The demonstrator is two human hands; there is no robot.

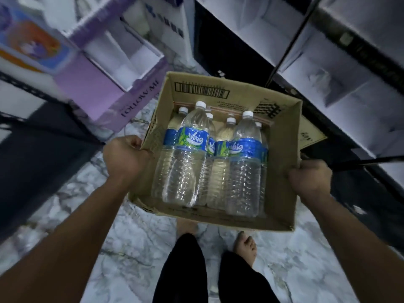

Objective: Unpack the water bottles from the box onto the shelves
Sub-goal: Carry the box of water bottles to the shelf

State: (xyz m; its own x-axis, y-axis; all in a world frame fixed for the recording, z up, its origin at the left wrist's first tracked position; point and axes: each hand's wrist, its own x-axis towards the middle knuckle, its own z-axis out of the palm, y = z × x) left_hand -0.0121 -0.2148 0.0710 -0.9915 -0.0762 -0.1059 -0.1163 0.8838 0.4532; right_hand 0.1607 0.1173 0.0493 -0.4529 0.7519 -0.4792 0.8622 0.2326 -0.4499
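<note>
Arms reach forward, left hand (122,156) and right hand (310,178) each gripping the cardboard box (282,149) of water bottles (188,154).

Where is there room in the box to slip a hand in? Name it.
Bare cardboard lies between the rightmost bottle and the right wall of the box. Elsewhere the bottles crowd together, close toward the left wall.

You hold the box (282,136) between your hands: left hand (123,156) on its left wall, right hand (310,179) on its right wall. Inside, the bottles (185,158) stand packed together. An open carton (105,92) sits to the box's left and shelves (341,68) to its right. Your feet (246,246) are on the floor (131,248) below.
</note>
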